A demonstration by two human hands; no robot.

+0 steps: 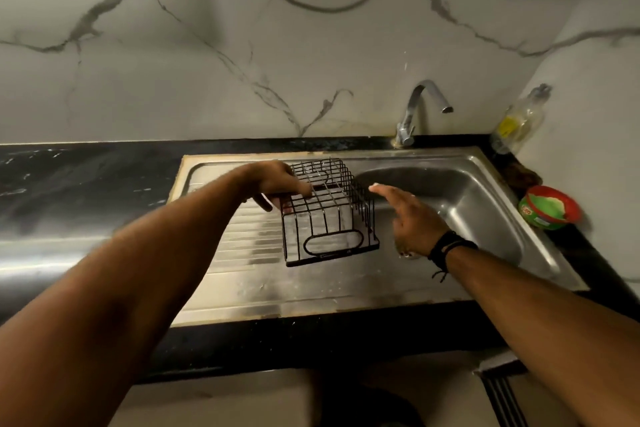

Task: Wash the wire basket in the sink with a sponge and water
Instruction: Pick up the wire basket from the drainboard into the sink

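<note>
The left hand's fingers [294, 189] curl over the top wires of the wire basket [327, 210], grasping it at its left side. The right hand [407, 218] is released, fingers straight and spread, just beside the basket's right side without clearly touching it. The black basket sits upside down on the ribbed draining board [242, 246], beside the sink [485, 198] bowl rather than in it; whether it rests fully on the board or is lifted slightly cannot be told. The tap [424, 104] stands behind the bowl with no water running. No sponge can be made out; a round red-and-green tub [549, 206] sits on the dark desk [86, 177] at the right, with a clear bottle [519, 121] behind it. Washing seems not yet begun: the basket must still go into the bowl, be wetted, scrubbed and rinsed.
</note>
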